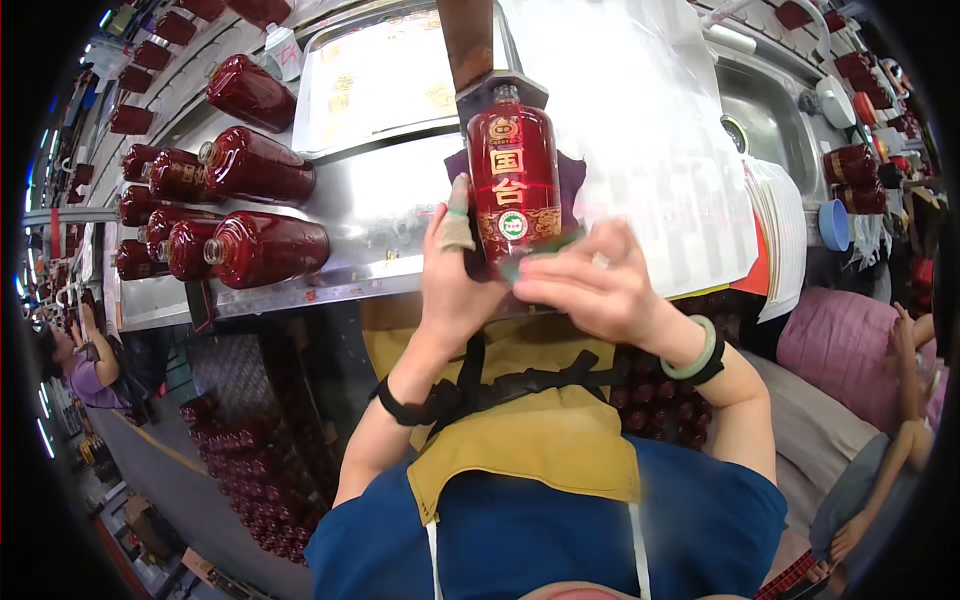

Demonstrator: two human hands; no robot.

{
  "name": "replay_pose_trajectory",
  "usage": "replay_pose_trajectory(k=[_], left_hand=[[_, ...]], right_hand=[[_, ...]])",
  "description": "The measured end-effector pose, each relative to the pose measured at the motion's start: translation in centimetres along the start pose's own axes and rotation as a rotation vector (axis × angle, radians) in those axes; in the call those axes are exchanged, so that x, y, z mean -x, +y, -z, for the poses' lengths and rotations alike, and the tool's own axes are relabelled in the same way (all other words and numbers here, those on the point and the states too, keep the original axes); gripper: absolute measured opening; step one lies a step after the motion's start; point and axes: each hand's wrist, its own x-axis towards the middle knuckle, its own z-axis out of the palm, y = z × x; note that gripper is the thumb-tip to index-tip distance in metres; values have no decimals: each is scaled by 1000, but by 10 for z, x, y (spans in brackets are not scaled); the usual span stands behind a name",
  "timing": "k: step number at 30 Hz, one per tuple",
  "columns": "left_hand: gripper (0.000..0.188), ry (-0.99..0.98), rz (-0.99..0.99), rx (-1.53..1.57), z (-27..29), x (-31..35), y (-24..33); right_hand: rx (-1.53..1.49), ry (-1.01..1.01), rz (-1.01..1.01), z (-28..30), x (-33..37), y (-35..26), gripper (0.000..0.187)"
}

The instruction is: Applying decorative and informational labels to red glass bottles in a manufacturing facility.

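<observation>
Red bottle (510, 175): lying on its back at the near edge of the metal worktop (375, 235), its neck pointing to the far side, gold marks and a round white-and-green emblem facing up.
Left hand (458, 280): leaning against the bottle's left side toward its near end, partly open, one covered fingertip stretching along the glass; how firmly it is gripping cannot be told.
Right hand (600, 280): closing its bunched fingers on a blurred green piece (512, 273) at the bottle's near end.
Dark cloth (572, 187): lying under the bottle, showing on both sides.
Metal holder (539, 90): standing around the bottle's neck end.
Far left: a white tray (385, 70) is carrying gold-coloured pieces.
Left: more red bottles (265, 250) are lying in a cluster.
Right: a white sheet (650, 130) is covering the worktop; beyond it, papers (780, 235) are lying near a sink (765, 100) and a blue bowl (833, 225).
Near side: the person is wearing a mustard apron (530, 445).
</observation>
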Motion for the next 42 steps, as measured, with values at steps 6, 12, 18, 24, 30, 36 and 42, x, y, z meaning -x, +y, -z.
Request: replay_pose_trajectory(k=[6,12,18,24,30,36,42], left_hand=[[96,8,-152,-34,1,6,-1],[94,-87,73,84,-2,4,-9],[99,-112,43,114,-1,8,-16],[101,-126,92,103,-5,9,-20],[100,-89,-70,-86,3,11,-8],[103,-17,-32,27,3,14,0],[100,-86,167,186,0,18,-5]], right_hand=[[83,98,-283,-3,7,-2,26],[36,144,-174,-3,8,-1,29],[-24,42,50,-6,15,-2,32],[37,119,-182,-9,19,-3,29],[51,150,-298,-8,17,-5,29],[-9,80,-91,-8,16,-6,26],[6,100,-125,-7,13,-8,28]])
